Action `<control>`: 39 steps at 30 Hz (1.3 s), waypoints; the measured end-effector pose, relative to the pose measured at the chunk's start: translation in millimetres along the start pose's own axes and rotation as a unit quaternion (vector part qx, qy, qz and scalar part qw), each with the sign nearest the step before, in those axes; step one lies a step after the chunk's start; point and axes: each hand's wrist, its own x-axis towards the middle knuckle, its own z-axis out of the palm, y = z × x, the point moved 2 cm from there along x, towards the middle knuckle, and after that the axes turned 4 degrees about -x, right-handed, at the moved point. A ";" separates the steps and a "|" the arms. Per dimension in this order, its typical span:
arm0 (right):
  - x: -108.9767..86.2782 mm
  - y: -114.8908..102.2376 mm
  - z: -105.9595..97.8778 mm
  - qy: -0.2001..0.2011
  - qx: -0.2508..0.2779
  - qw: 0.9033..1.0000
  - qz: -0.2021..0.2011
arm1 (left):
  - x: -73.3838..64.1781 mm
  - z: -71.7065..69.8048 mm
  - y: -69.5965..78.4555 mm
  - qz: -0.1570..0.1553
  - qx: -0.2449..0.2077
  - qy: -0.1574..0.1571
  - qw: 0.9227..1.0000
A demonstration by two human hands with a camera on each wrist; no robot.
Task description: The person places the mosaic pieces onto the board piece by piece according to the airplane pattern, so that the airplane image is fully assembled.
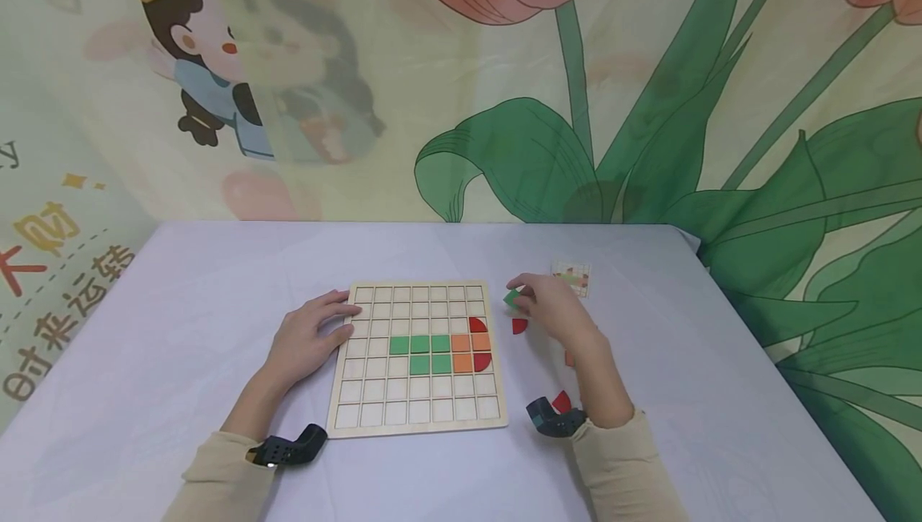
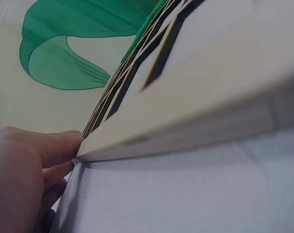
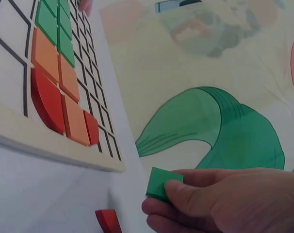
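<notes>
A wooden grid board (image 1: 367, 407) lies on the table, with green square tiles (image 1: 419, 344), orange square tiles (image 1: 461, 363) and red rounded tiles (image 1: 482, 361) set in its cells. Against the board's left edge rests my left hand (image 1: 306, 334), its fingers fairly straight and touching the frame. Between thumb and fingers, my right hand (image 1: 551, 306) pinches a green square tile (image 3: 162, 183), held off the board's right side. Just below that hand in the head view lies a loose red tile (image 1: 519, 326).
Another red tile (image 1: 562, 402) lies near the right wrist camera (image 1: 555, 418), and an orange tile (image 1: 569, 358) is partly hidden by the right forearm. Behind the right hand is a small printed card (image 1: 576, 275). A patterned backdrop (image 1: 346, 186) stands behind the white-covered table (image 1: 238, 266).
</notes>
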 end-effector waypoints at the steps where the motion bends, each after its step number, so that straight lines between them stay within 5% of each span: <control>1: 0.9 -1.7 1.3 0.002 0.003 1.000 -0.001 | -0.1 0.0 0.2 -0.001 0.000 -0.001 1.000; 23: -10.0 -59.2 28.6 0.049 0.031 0.991 -0.120 | 0.6 1.2 -1.0 -0.006 0.000 -0.002 1.000; 39: -24.5 -90.1 59.8 0.020 -0.010 0.975 -0.220 | 0.2 0.4 -1.4 0.001 -0.008 0.000 1.000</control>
